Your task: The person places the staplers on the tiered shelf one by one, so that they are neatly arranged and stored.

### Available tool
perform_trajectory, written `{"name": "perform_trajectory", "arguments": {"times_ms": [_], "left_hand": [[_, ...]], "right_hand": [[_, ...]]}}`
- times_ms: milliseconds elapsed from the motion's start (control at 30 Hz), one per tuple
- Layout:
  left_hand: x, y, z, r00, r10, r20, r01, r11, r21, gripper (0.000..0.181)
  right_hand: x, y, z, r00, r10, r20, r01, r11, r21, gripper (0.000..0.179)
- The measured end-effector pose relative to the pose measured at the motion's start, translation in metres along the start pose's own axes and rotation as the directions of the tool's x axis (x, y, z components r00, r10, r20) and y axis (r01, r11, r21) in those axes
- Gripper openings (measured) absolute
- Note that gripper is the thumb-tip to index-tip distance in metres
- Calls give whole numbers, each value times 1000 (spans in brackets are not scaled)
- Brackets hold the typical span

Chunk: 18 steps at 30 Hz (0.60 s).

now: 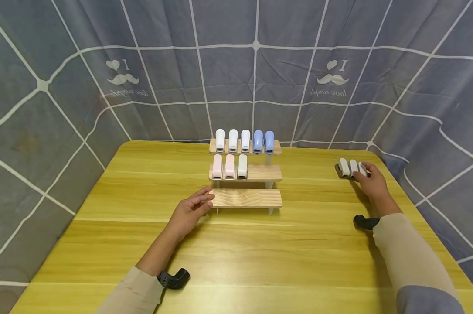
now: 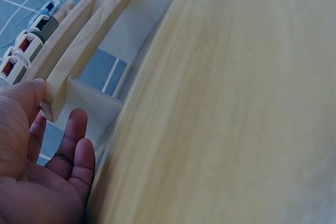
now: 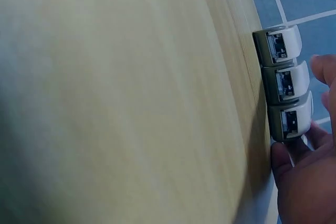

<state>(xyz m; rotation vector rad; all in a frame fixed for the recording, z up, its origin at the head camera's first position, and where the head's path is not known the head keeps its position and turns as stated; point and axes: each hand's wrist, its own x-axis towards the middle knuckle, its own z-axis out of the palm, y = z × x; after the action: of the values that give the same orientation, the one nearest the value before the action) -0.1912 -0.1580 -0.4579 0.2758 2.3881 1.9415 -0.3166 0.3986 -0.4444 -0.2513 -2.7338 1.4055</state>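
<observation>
In the head view, my left hand (image 1: 191, 211) touches the left end of a stand's bottom wooden shelf (image 1: 246, 198). The left wrist view shows the thumb (image 2: 32, 94) against the shelf end (image 2: 55, 90), the other fingers loosely bent below. At the right, my right hand (image 1: 373, 183) is at a row of three white-topped mini staplers (image 1: 344, 167) with dark bases. Fingertips (image 3: 281, 156) meet the side of the end stapler (image 3: 291, 120) in the right wrist view; the thumb appears apart from the tops. The hand partly covers that stapler in the head view.
White staplers (image 1: 233, 139) and blue staplers (image 1: 257, 141) stand on the top shelf (image 1: 277, 147). The middle shelf (image 1: 263, 173) carries two pink staplers (image 1: 217, 166) and one white stapler (image 1: 242, 166). A grey checked curtain (image 1: 228, 74) hangs behind the wooden table (image 1: 260, 261).
</observation>
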Motion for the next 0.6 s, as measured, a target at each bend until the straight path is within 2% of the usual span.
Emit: {"name": "perform_trajectory", "arguments": {"times_ms": [367,600], "left_hand": [[1,-1,0,1000,-15,-1,15,1000,10,36],[2,-2,0,1000,4,-3,-4,1000,17,36]], "right_hand": [[2,1,-3,999,8,47,-6,999,-35,73],[-1,3,-3,998,2,66,1,999,-44,73]]}}
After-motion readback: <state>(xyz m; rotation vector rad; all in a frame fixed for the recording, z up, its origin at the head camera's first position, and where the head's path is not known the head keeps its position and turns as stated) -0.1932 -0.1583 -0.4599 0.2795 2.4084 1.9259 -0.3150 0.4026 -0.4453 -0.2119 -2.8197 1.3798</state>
